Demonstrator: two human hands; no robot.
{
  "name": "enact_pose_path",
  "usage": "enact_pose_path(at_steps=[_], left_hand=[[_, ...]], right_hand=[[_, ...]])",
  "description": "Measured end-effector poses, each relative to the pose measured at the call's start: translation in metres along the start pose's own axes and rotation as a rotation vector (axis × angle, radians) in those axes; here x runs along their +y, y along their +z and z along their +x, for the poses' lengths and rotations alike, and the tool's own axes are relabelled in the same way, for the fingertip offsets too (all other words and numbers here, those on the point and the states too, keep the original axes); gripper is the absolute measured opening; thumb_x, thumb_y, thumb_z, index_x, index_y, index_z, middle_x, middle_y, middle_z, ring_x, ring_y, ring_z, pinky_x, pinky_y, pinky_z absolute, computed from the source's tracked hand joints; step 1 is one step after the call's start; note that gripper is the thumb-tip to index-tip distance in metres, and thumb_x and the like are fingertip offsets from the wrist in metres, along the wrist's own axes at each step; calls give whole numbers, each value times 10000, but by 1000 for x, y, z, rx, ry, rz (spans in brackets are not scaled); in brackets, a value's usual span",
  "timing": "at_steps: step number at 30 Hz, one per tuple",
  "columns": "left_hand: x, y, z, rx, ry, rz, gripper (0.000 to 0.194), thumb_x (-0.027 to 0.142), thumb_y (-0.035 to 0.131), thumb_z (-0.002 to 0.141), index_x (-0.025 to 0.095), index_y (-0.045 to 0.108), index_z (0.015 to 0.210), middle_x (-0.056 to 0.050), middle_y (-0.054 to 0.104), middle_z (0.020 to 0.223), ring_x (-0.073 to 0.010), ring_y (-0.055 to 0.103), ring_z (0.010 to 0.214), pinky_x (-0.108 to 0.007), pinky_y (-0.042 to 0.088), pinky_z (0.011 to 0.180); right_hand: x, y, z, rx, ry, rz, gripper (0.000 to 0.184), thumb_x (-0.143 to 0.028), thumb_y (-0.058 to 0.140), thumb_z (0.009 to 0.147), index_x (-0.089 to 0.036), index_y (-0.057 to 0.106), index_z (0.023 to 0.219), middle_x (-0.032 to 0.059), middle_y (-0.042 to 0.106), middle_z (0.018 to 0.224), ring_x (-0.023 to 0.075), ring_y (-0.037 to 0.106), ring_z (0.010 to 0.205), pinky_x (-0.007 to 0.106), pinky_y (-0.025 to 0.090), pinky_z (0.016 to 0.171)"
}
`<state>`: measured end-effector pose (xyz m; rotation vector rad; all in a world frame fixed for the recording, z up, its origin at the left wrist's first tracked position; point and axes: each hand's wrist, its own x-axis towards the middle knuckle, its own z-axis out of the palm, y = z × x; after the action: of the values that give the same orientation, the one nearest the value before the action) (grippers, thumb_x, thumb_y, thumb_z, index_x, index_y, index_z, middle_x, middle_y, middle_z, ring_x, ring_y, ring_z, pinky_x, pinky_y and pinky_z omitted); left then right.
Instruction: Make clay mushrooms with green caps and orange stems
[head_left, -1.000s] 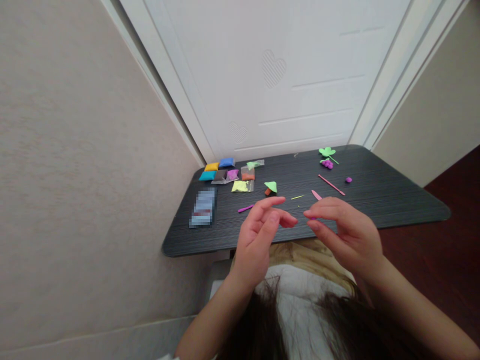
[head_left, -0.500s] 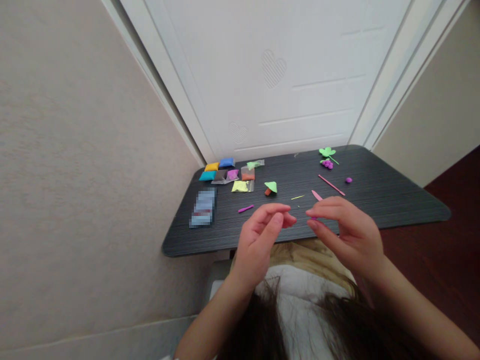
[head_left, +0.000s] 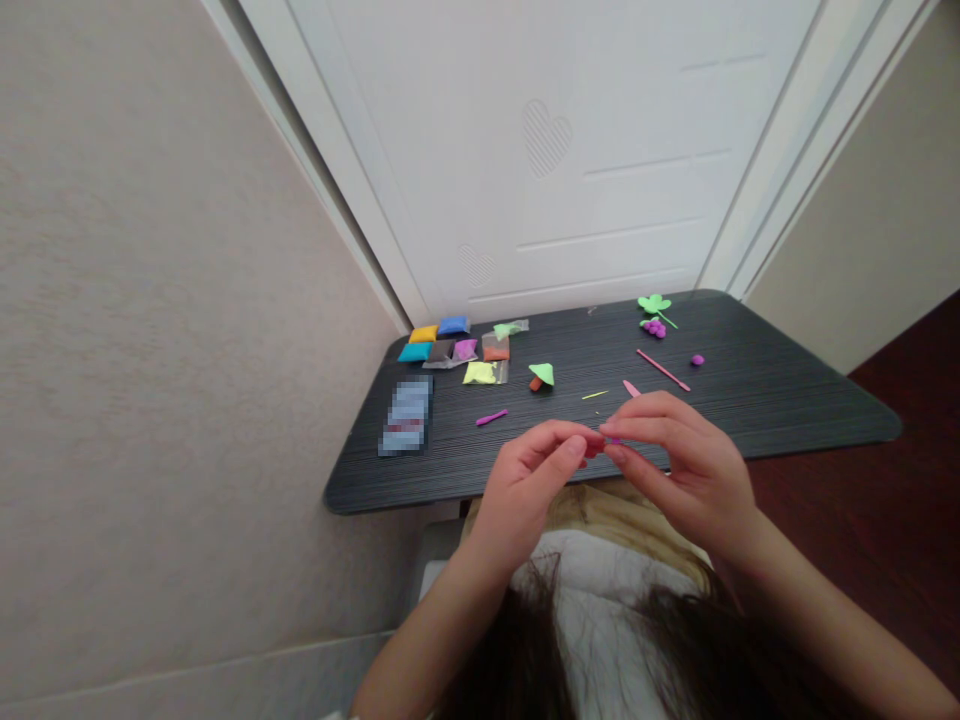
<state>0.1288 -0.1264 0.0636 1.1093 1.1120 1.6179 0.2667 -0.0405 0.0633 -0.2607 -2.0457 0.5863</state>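
A small bit of purple clay (head_left: 615,440) shows between the thumb and fingers of my right hand (head_left: 694,475), which pinches it above the table's near edge. My left hand (head_left: 529,480) meets it fingertip to fingertip, closed with the thumb against the bent fingers; anything inside is hidden. Just beyond my right hand lies a pink clay knife (head_left: 631,388), partly covered. A thin yellow strip (head_left: 595,395) lies past the fingertips. Farther off is a clay mushroom (head_left: 541,376) with green cap and brown stem. A purple clay ball (head_left: 697,360) rests to the right.
On the dark table (head_left: 787,400), several clay packets (head_left: 453,325) sit at back left, above a blurred rectangular item (head_left: 407,415). A purple tool (head_left: 492,417) and a pink stick (head_left: 663,370) lie apart. Purple clay grapes (head_left: 655,328) and a green clover (head_left: 655,304) occupy the back right.
My hands have come together: the left moved right and the right moved slightly left, so their fingertips now meet. My left thumb has closed toward its fingers. The table items stayed put.
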Motion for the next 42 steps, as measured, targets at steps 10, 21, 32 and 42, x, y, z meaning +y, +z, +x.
enact_pose_path(at_steps=[10,21,32,42], left_hand=[[-1,0,0,-31,-84,-53,166,242,505,797,164,652,805,-30,606,814,-133,517,783,-273,387,770],[-2,1,2,-7,-205,-264,112,209,590,735,157,668,796,-19,620,766,-105,526,717,-256,393,736],[-2,1,6,-8,-328,-508,87,159,621,697,108,655,759,-33,622,734,-85,536,674,-219,414,667],[-6,-1,6,-10,-300,-502,77,157,564,745,119,631,746,-26,599,741,-93,537,688,-230,414,657]], right_hand=[[-1,3,0,-12,11,29,263,-119,584,724,-213,611,967,42,588,893,156,555,843,320,469,763],[-2,7,1,-19,-26,15,314,-105,597,710,-215,599,1004,35,594,897,146,559,840,339,447,849],[1,10,-1,-17,-24,-17,286,-111,585,720,-203,603,990,36,597,895,143,560,841,310,454,820],[39,-3,-4,20,110,-186,267,-250,528,781,-228,570,1045,42,603,964,161,554,891,317,433,816]])
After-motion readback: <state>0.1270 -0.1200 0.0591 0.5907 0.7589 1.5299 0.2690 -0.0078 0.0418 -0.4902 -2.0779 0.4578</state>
